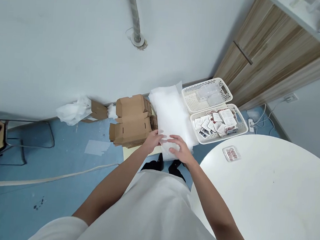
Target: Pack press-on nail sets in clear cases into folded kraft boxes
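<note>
I see both hands down at the near end of a stack of white foam sheets (pixel 171 113) that lies on a low surface in front of the person. The left hand (pixel 153 140) grips the near left corner, its fingers curled around the sheet edge. The right hand (pixel 180 148) rests flat on top, fingers spread and pressing down. In my judgement the work is at an early stage: a top sheet is being separated, none is lifted clear yet, and the flattened cardboard boxes (pixel 132 123) just left of the foam remain unfolded.

Right of the foam stand two white baskets: the far basket (pixel 206 94) holds clear bags, the near basket (pixel 220 123) holds printed packets. On the round white counter (pixel 267 195) at right lies one small tray (pixel 231 153). Nothing obstructs the hands; the boxes touch the foam's left edge.
</note>
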Demonstrator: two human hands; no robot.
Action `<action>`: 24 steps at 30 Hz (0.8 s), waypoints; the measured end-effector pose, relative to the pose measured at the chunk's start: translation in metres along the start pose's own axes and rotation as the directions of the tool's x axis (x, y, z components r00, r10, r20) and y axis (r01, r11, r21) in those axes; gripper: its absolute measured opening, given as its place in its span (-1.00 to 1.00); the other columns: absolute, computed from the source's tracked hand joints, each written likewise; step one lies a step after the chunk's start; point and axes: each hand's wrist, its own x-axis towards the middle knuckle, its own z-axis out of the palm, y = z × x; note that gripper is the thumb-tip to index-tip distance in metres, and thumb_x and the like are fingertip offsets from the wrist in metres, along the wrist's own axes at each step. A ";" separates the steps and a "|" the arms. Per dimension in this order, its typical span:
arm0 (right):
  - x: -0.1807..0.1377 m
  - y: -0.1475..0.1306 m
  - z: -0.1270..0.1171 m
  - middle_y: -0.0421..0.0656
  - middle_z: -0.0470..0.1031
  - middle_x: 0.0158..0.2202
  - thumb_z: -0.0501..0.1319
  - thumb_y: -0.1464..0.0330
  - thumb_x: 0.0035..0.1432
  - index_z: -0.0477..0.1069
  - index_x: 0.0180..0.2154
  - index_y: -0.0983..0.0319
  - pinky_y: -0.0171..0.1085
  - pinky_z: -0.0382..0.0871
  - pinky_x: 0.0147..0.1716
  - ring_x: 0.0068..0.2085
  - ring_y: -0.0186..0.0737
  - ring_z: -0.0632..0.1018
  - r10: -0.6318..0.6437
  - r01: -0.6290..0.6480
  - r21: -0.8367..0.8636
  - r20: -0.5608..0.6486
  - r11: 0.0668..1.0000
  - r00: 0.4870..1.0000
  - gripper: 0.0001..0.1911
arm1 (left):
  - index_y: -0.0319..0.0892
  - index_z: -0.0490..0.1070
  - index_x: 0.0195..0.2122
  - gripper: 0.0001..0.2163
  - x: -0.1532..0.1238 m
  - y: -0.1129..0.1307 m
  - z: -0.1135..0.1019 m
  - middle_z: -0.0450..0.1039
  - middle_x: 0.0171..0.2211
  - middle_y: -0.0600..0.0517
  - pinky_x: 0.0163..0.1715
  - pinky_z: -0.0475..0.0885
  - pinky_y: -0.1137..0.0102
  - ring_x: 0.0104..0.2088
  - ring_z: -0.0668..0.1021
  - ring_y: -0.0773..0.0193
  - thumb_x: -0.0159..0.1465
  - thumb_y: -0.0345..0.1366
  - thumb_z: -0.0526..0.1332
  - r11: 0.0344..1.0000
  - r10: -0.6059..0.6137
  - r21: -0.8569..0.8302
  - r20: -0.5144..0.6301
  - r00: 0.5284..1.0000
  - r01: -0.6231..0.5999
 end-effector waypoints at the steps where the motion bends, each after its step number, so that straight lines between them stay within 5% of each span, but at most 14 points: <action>1: -0.004 0.009 -0.004 -0.10 0.25 0.04 0.14 0.15 0.04 0.37 -0.12 0.10 -0.11 0.17 0.03 0.07 -0.14 0.28 0.070 -0.067 0.032 -0.113 0.997 0.991 -0.65 | -0.21 0.32 -0.14 -0.63 -0.001 -0.002 -0.003 0.45 -0.24 -0.08 -0.38 0.42 0.39 -0.37 0.52 0.29 0.01 -0.26 0.27 1.000 -0.008 -0.014 -0.014 1.000 0.008; 3: -0.010 0.030 -0.011 -0.08 0.25 0.05 0.09 0.12 0.07 0.33 -0.09 0.12 -0.08 0.16 0.03 0.10 -0.12 0.26 0.243 -0.223 0.097 -0.340 0.970 0.909 -0.61 | -0.19 0.32 -0.15 -0.66 -0.003 -0.007 -0.009 0.45 -0.19 -0.08 -0.38 0.41 0.42 -0.38 0.54 0.31 0.02 -0.29 0.26 0.998 -0.021 -0.059 -0.031 0.999 0.019; 4: -0.012 0.040 -0.013 -0.08 0.28 0.02 0.06 0.10 0.08 0.32 -0.09 0.13 -0.08 0.20 0.00 0.07 -0.12 0.29 0.345 -0.307 0.162 -0.351 0.938 0.870 -0.60 | -0.19 0.32 -0.16 -0.68 -0.004 -0.009 -0.012 0.44 -0.17 -0.08 -0.39 0.41 0.44 -0.39 0.54 0.32 0.03 -0.30 0.25 0.996 -0.024 -0.085 -0.031 0.999 0.021; 8: -0.009 0.066 -0.012 -0.06 0.42 -0.16 0.01 0.06 0.10 0.27 -0.07 0.18 -0.14 0.38 -0.26 -0.18 -0.15 0.47 0.583 -0.517 0.400 -0.057 0.757 0.810 -0.56 | -0.18 0.32 -0.18 -0.72 -0.006 -0.017 -0.019 0.45 -0.16 -0.08 -0.40 0.41 0.45 -0.38 0.55 0.33 0.04 -0.37 0.21 0.987 -0.055 -0.149 0.004 0.998 0.055; 11: 0.002 0.066 -0.010 -0.07 0.43 -0.20 0.11 0.15 0.03 0.15 0.02 0.18 -0.20 0.40 -0.35 -0.30 -0.22 0.49 0.598 -0.521 0.430 -0.055 0.737 0.799 -0.49 | -0.17 0.30 -0.15 -0.69 -0.009 -0.024 -0.023 0.45 -0.16 -0.08 -0.40 0.39 0.44 -0.37 0.55 0.31 0.04 -0.37 0.21 0.992 -0.097 -0.077 0.028 0.995 0.099; 16: 0.013 0.032 -0.019 -0.11 0.36 -0.13 0.17 0.34 -0.09 -0.03 0.13 0.13 -0.20 0.38 -0.33 -0.45 -0.34 0.45 0.440 -0.427 0.116 -0.322 0.897 0.838 -0.28 | -0.14 0.26 -0.04 -0.54 -0.018 -0.040 -0.038 0.40 -0.07 -0.12 -0.29 0.37 0.33 -0.21 0.52 0.17 0.01 -0.25 0.26 0.981 -0.158 0.130 0.105 0.982 0.144; 20: 0.002 -0.006 -0.021 -0.12 0.39 -0.15 0.07 0.43 -0.04 0.16 0.06 0.16 -0.13 0.31 -0.22 -0.42 -0.30 0.43 0.166 -0.269 -0.245 -0.372 0.932 0.913 -0.45 | -0.02 0.02 0.14 -0.36 -0.021 -0.057 -0.046 0.21 0.11 -0.12 -0.18 0.33 0.24 -0.02 0.41 0.10 0.06 -0.07 0.22 0.974 -0.173 0.170 0.115 0.978 0.152; 24: -0.033 -0.029 -0.010 -0.08 0.40 -0.14 -0.01 0.43 0.02 0.33 -0.11 0.21 -0.13 0.29 -0.19 -0.18 -0.15 0.41 -0.014 -0.216 -0.376 -0.525 0.901 0.851 -0.64 | 0.04 -0.13 0.20 -0.29 -0.018 -0.071 -0.033 0.08 0.18 -0.13 -0.17 0.33 0.24 0.04 0.36 0.09 0.07 -0.04 0.21 0.975 -0.138 0.201 0.223 0.965 0.093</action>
